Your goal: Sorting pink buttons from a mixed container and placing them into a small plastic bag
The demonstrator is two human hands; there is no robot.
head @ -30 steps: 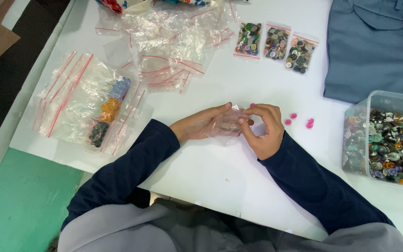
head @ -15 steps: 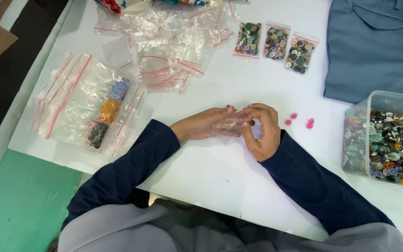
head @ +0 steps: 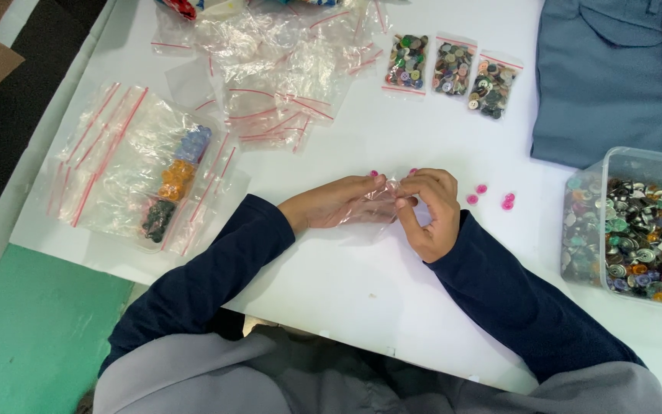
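Over the white table [head: 346, 291], my left hand [head: 331, 203] and my right hand [head: 432, 211] meet at the middle, both pinching one small clear zip bag [head: 377, 205] between their fingertips. The bag drapes over my left fingers. Whether anything is inside it cannot be told. Several loose pink buttons [head: 492, 195] lie on the table just to the right of my right hand.
A clear tub of mixed buttons [head: 637, 230] stands at the right edge. Three filled button bags [head: 450, 70] lie at the back, empty zip bags [head: 277, 69] are heaped at back left, more bags with sorted buttons [head: 147, 165] at left. Blue cloth [head: 607, 77] lies back right.
My hands have drawn slightly closer together on the small bag, with the fingertips shifting along its top edge. Everything else stays in place.
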